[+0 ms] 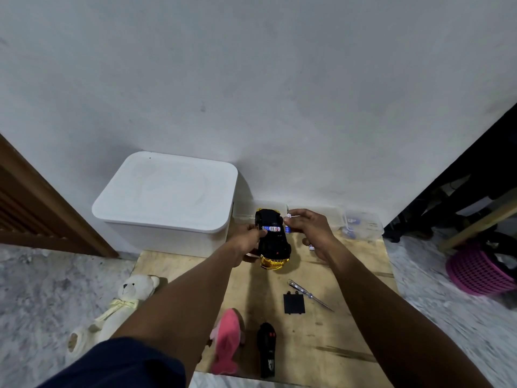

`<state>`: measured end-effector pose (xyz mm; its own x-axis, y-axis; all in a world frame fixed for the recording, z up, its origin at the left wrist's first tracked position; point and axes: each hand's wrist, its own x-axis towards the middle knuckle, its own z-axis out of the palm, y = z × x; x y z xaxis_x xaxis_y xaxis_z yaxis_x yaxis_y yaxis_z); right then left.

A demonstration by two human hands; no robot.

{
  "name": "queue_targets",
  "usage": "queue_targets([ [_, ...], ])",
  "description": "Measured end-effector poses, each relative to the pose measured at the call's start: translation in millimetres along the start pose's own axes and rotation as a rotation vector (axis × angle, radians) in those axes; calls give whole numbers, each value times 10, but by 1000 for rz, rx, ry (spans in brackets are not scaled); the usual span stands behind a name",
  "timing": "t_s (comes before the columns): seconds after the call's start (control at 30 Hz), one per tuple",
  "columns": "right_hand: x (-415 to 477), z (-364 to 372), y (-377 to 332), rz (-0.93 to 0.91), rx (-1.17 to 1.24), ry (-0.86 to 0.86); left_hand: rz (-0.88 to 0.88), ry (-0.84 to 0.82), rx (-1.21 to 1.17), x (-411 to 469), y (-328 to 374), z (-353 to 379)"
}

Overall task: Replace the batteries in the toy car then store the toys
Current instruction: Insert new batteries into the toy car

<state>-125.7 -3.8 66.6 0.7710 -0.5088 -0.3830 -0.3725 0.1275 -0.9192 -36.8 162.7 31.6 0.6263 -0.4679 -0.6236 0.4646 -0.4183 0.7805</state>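
My left hand (249, 238) grips the car (272, 238) from its 9 o'clock side, fingers curled on the black underside — the car is belly-up, gold nose toward me, held just over the board (349, 326). A battery (272, 228) lies crosswise in the open bay, blue and white with a red mark, my left thumb beside its end. My right hand (309, 232) sits at the car's 3 o'clock, half open, fingertips pinching something small and white at the car's far corner; I cannot tell what it is. Another blue battery end (288, 229) shows just under those fingers. A small item (311, 247) lies on the board below my right palm, too blurred to name.

Moving outward: at 6 o'clock from the car, the black cover (294, 303) lies flat on the board, with the screwdriver (310, 295) just beside it at its 2 o'clock, tip pointing away to the right. Nearer me, the remote (267, 350) and a pink toy (227, 341) lie side by side at the board's near edge. A white bear (123, 306) lies on the floor at 8 o'clock. At 10 o'clock stands a white bin (167, 200), lid on, against the wall — and clear tubs (363, 222) line the wall from 12 to 2 o'clock. A pink basket (478, 273) sits far off at 3 o'clock.
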Motion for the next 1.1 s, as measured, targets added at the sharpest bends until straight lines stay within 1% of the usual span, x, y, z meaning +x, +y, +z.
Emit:
queue_targets([
  [0.17, 13, 108, -53, -199, -86, -46, 12, -19, -20, -3, 20, 22],
  [0.33, 38, 147, -36, -313, -266, -50, 27, -53, -57, -36, 60, 33],
  [0.5, 48, 150, -22, -358, -384, -121, 29, -84, -78, -7, 46, -1],
  [0.7, 41, 162, -44, -441, -526, -157, 29, -109, -129, 5, 14, -19],
  [0.83, 30, 145, -32, -443, -585, -151, 31, -132, -137, -14, 18, -25],
  [1.1, 37, 147, 12, -435, -667, -130, 40, -119, -89, 17, -27, 21],
])
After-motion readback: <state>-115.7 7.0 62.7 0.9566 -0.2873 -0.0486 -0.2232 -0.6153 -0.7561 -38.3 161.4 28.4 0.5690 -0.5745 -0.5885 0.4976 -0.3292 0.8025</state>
